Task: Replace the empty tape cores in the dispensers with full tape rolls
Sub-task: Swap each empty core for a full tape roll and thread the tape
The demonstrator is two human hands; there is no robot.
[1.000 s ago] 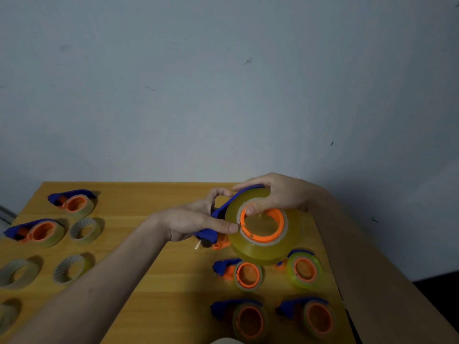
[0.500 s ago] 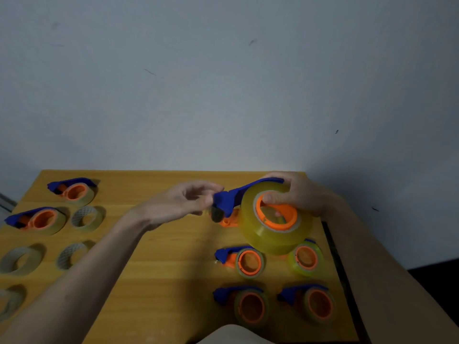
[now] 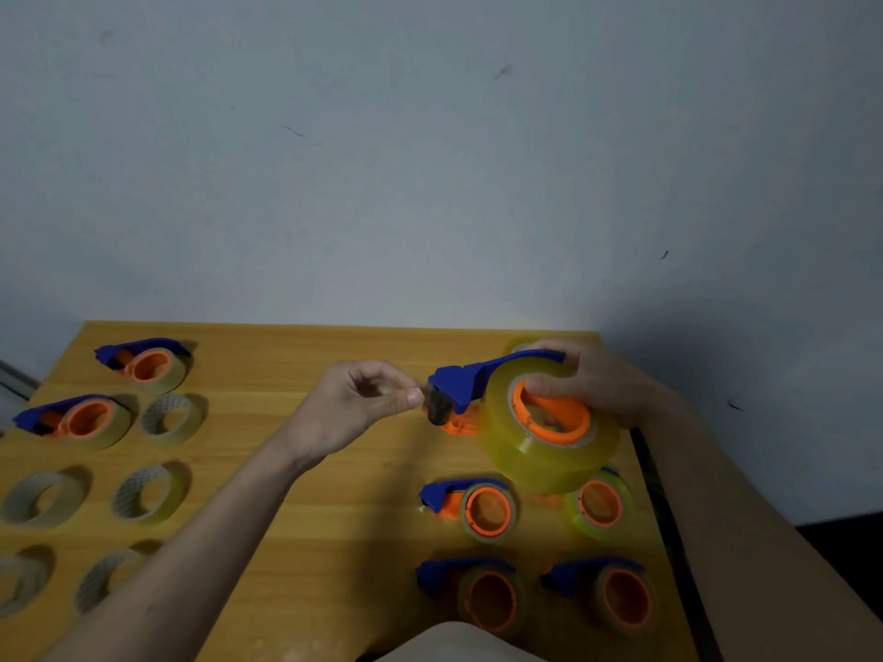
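My right hand (image 3: 590,382) grips a blue and orange tape dispenser (image 3: 470,377) loaded with a full yellowish tape roll (image 3: 540,458), held just above the wooden table (image 3: 334,508) at its far right. Its thumb lies on the orange hub. My left hand (image 3: 356,406) is just left of the dispenser's nose, thumb and forefinger pinched together beside the dark roller (image 3: 436,407); they seem to pinch the clear tape end, which is hard to see.
Several dispensers with rolls stand at the near right, such as one (image 3: 480,508) and another (image 3: 616,597). Two more dispensers (image 3: 143,365) (image 3: 76,420) sit at the far left, with several loose tape rings (image 3: 172,418) (image 3: 45,496) beside them. The table's right edge (image 3: 652,475) is close.
The dispenser has moved right and tilted. My left hand let go of its blue body and now pinches at the nose by the roller.
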